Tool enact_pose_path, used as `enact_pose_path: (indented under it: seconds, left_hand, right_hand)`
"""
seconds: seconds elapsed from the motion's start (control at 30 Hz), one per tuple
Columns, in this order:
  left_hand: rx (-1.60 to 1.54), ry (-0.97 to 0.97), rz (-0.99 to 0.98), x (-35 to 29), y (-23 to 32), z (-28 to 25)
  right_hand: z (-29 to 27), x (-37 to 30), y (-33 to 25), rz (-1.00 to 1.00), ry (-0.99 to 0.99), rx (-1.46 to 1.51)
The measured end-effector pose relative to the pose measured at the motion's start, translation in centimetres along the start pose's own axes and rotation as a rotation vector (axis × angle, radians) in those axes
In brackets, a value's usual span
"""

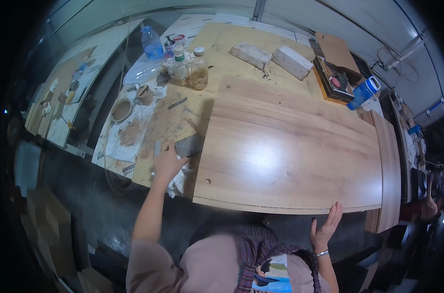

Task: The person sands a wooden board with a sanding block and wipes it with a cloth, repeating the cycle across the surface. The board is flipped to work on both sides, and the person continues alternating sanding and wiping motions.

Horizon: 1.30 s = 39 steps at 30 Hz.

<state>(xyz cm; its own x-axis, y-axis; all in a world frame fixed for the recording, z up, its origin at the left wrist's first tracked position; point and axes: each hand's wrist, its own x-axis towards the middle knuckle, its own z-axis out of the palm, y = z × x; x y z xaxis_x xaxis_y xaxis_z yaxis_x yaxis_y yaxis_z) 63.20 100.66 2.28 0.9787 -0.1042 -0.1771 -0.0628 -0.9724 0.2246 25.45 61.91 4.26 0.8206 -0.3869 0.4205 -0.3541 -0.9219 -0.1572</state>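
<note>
A large wood-grain panel lies flat on the worktable, its front edge overhanging toward me. My right hand is open at that edge, its extended fingertips touching near the right end. Left of the panel, my left hand reaches down to the tabletop with thumb and fingers apart. Beside its fingers are a dark grey block and a small flat grey strip. A crumpled white cloth lies under the hand's right side. The undersides of the left fingers are hidden.
Two whitish blocks lie beyond the panel. Jars of brownish liquid and a blue-tinted bottle stand far left, above a round bowl. An open box and blue bottle are far right. Narrow boards flank the panel.
</note>
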Motion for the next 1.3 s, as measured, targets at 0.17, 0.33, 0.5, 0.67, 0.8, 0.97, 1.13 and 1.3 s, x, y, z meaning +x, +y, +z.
enact_pose_path:
  seconds: [0.17, 0.33, 0.5, 0.67, 0.8, 0.97, 1.13, 1.3]
  left_hand:
    - [-0.171, 0.042, -0.015, -0.1, -1.5, -0.7]
    - [0.021, 0.121, -0.147, 0.9, -6.7, 0.3]
    - [0.021, 0.082, -0.176, 2.0, -7.9, 1.1]
    - [0.02, 0.111, -0.162, 1.5, -7.4, 0.9]
    - [0.043, 0.16, -0.157, 2.1, -7.0, 1.7]
    - [0.054, 0.189, -0.163, 1.8, -7.4, 2.2]
    - [0.099, 0.152, -0.209, 1.9, -5.5, 1.9]
    - [0.03, 0.201, -0.192, 2.1, -5.5, 1.9]
  right_hand:
    - [-2.6, -0.6, -2.8, 0.014, 0.008, 0.034]
    - [-4.7, 2.9, -5.5, -0.124, 0.068, 0.205]
    - [-3.6, 10.8, -10.5, -0.355, 0.064, 0.385]
    - [-1.8, 15.0, -16.0, -0.598, 0.006, 0.566]
    - [-1.6, 14.3, -16.7, -0.647, -0.04, 0.601]
    - [-2.0, 14.8, -14.8, -0.624, -0.125, 0.692]
    - [-1.4, 15.3, -13.9, -0.631, -0.187, 0.77]
    - [0.1, 15.5, -14.8, -0.587, -0.256, 0.865]
